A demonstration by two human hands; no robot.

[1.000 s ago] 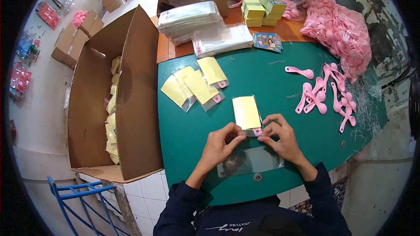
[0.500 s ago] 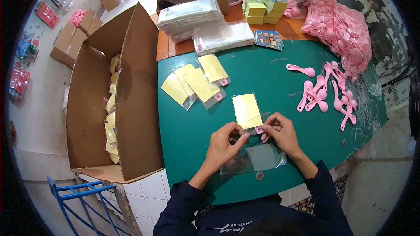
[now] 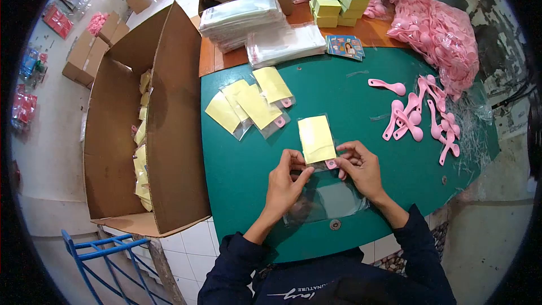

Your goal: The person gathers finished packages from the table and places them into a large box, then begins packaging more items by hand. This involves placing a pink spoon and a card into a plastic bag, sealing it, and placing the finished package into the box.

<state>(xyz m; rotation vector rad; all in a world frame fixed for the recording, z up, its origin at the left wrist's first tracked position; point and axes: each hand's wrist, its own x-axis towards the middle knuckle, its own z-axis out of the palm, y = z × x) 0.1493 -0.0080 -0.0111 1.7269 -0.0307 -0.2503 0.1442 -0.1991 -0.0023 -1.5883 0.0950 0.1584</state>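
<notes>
A clear plastic packet (image 3: pixel 317 140) with a yellow card inside lies in front of me on the green table. The end of a pink spoon handle (image 3: pixel 331 164) shows at its lower right corner. My left hand (image 3: pixel 287 185) is closed on the packet's lower left corner, thumb and fingers pinching the edge. At the lower right corner, my right hand (image 3: pixel 361 170) grips the packet beside the spoon handle. Below the hands lie flat, empty clear plastic bags (image 3: pixel 333 200), partly covered by my fingers.
Several filled packets (image 3: pixel 257 104) lie to the left. Loose pink spoons (image 3: pixel 409 118) and a large bag of spoons (image 3: pixel 437 34) are at right. Clear bag stacks (image 3: pixel 245 17), cards (image 3: pixel 345 48) and card blocks (image 3: pixel 339 7) sit behind. A cardboard box (image 3: pixel 169 124) with packets stands left.
My hands have spread slightly apart to the packet's two lower corners, the left one shifting left. The packet's lower edge is more in view. The whole view has shifted a little.
</notes>
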